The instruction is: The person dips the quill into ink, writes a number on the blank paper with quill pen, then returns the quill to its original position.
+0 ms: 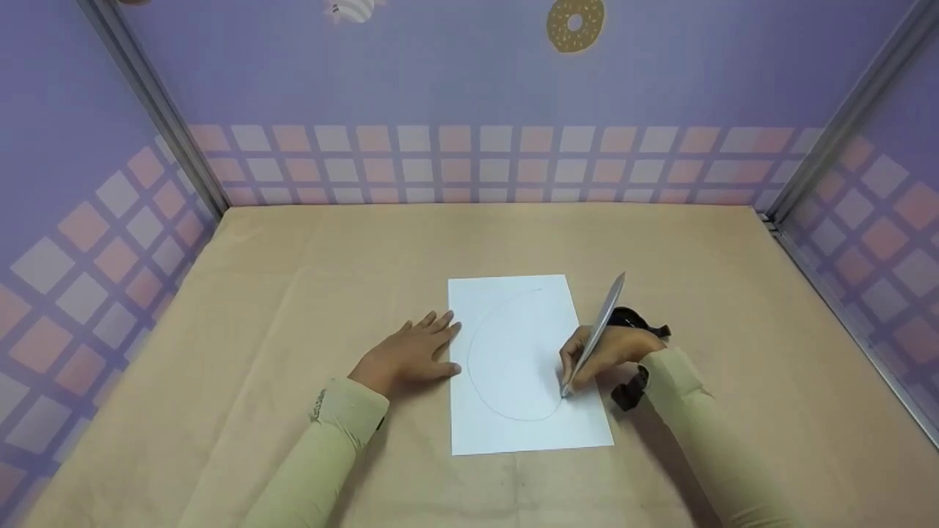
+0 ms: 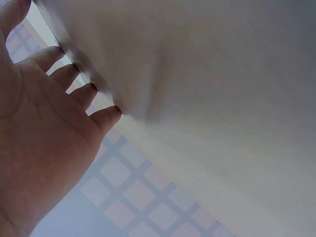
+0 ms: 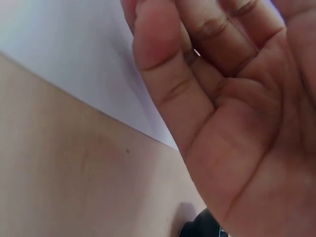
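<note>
A white sheet of paper (image 1: 513,352) lies on the table, bearing a thin, dark curved line (image 1: 468,361) like an unclosed oval. My right hand (image 1: 618,347) pinches a silver-grey pen (image 1: 603,315), tilted, its tip on the paper at the line's lower right end. My left hand (image 1: 409,356) rests at the sheet's left edge with fingers spread, fingertips on or beside that edge. In the left wrist view the left palm (image 2: 47,123) shows, fingers extended. The right wrist view shows curled fingers (image 3: 160,44) over the paper (image 3: 64,44); the pen is hidden there.
A beige cloth (image 1: 352,257) covers the table around the paper. Purple walls with a checkered band (image 1: 455,165) stand behind and at both sides, with metal posts (image 1: 158,110) in the corners. A black strapped device (image 1: 629,392) is at the right wrist.
</note>
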Available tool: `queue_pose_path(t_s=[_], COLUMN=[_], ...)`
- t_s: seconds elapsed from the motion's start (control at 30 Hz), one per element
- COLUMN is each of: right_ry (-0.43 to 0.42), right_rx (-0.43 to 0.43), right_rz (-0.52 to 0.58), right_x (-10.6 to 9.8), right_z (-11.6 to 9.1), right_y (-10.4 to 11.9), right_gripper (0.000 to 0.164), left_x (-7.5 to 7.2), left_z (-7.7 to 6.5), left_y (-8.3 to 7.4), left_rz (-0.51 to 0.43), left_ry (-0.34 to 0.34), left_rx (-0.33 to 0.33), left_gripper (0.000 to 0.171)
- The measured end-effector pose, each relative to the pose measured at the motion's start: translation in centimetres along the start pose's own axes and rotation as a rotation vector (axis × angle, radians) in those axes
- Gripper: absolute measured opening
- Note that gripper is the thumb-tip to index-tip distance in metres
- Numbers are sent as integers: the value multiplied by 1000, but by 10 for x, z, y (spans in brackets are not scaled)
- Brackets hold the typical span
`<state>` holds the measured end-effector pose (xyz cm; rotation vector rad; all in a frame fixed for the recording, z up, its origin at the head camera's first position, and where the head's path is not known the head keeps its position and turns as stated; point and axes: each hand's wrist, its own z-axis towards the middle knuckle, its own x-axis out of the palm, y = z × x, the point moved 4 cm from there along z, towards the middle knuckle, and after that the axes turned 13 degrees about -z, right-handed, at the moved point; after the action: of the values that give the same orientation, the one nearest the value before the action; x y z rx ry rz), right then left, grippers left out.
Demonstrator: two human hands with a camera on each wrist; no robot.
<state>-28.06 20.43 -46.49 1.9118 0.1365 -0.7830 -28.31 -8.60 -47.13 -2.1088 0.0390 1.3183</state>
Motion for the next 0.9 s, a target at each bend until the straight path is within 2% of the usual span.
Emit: queue_pose_path(t_s=[0.53,0.9], right_ry=[-30,-44], right_rx=[-11,75], right_rz=[-4,-5], right_x=[-11,-15], right_z=[-3,-2], right_y=[-6,-8], right_gripper=[12,11], left_x=[-1,-2], left_z=[1,0], left_y=[0,-1], left_rz=[8,7], left_ry=[19,21], left_rx=[17,25], left_gripper=[78,77])
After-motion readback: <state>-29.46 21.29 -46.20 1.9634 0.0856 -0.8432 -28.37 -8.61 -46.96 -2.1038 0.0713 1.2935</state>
